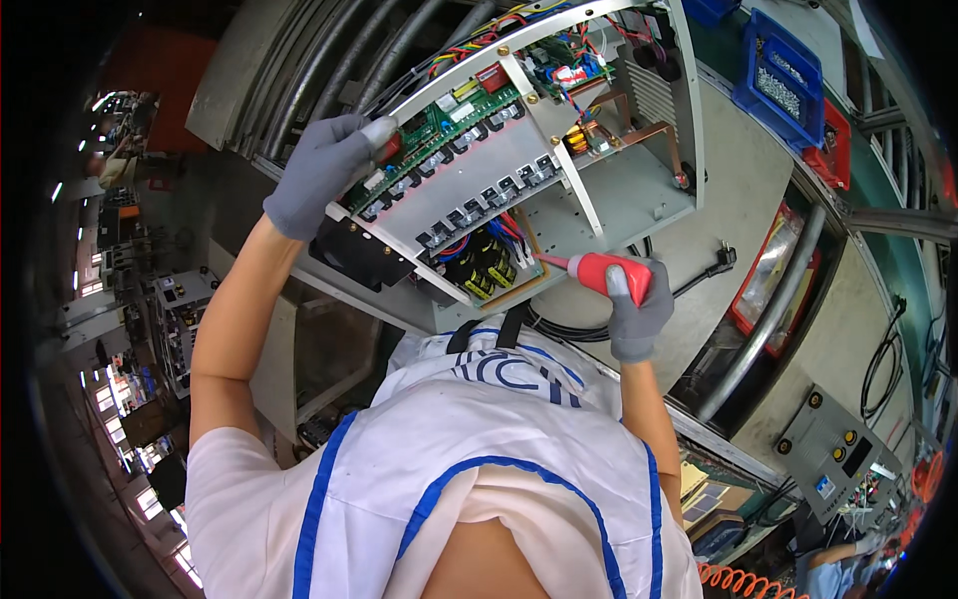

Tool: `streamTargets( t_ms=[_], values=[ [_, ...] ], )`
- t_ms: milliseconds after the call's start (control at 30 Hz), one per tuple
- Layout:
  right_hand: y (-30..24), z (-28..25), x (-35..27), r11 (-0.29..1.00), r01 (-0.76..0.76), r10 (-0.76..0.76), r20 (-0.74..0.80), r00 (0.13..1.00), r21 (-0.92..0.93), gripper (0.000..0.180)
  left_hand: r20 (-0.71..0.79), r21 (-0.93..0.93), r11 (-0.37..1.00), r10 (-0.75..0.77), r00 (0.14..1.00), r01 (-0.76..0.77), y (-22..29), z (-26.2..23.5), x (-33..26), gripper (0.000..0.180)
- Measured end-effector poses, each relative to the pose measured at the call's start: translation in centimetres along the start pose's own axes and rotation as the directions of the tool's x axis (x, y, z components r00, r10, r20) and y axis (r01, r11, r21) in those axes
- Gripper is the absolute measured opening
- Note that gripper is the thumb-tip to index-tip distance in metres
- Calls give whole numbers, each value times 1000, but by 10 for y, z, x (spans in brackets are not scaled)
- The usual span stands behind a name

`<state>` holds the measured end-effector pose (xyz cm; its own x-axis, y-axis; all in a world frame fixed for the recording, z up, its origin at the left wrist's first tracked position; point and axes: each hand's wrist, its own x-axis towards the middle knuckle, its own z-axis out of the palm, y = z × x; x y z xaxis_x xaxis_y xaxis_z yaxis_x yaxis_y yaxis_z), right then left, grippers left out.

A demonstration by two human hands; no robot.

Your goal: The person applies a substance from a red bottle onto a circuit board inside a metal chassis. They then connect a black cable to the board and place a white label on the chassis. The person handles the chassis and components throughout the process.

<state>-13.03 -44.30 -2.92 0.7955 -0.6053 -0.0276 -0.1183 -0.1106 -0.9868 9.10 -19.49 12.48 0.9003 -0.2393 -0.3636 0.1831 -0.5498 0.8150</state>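
Both gloved hands engaged: left hand (321, 170) grips the chassis (639, 195) edge beside the fragile circuit board (439, 125); right hand (639, 304) wraps the red screwdriver (599, 270). We judge the frame rigid, safest held by its metal rails.

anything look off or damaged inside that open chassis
Nothing stands out. The open metal chassis sits tilted on the bench, its green circuit board and wiring seated. The left hand steadies its edge; the right hand holds a red-handled screwdriver at the lower corner.
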Motion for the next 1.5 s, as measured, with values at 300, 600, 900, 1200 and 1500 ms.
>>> streamTargets(
  t_ms=[300, 600, 900, 1200, 1500],
  values=[
    [12, -2, 9, 997, 74, -73, 25, 997, -28, 26, -9, 76, 994, -79, 997, 80, 17, 4, -9, 29],
    [23, -5, 26, 1000, 16, -18, 93, 996, 16, 29, -79, 124, 991, -41, 996, 50, 14, 7, -14, 29],
    [36, 4, 40, 991, 129, -134, 158, 978, 45, 32, -165, 167, 985, -18, 986, 46, 8, 10, -15, 39],
    [41, -24, 28, 980, 135, -162, 188, 969, 146, 39, -211, 220, 972, -34, 977, 81, 10, 11, -16, 43],
    [37, -31, 12, 962, 243, -267, 226, 937, 127, 41, -187, 211, 975, -23, 982, 63, 4, 4, -15, 37]
  ],
)
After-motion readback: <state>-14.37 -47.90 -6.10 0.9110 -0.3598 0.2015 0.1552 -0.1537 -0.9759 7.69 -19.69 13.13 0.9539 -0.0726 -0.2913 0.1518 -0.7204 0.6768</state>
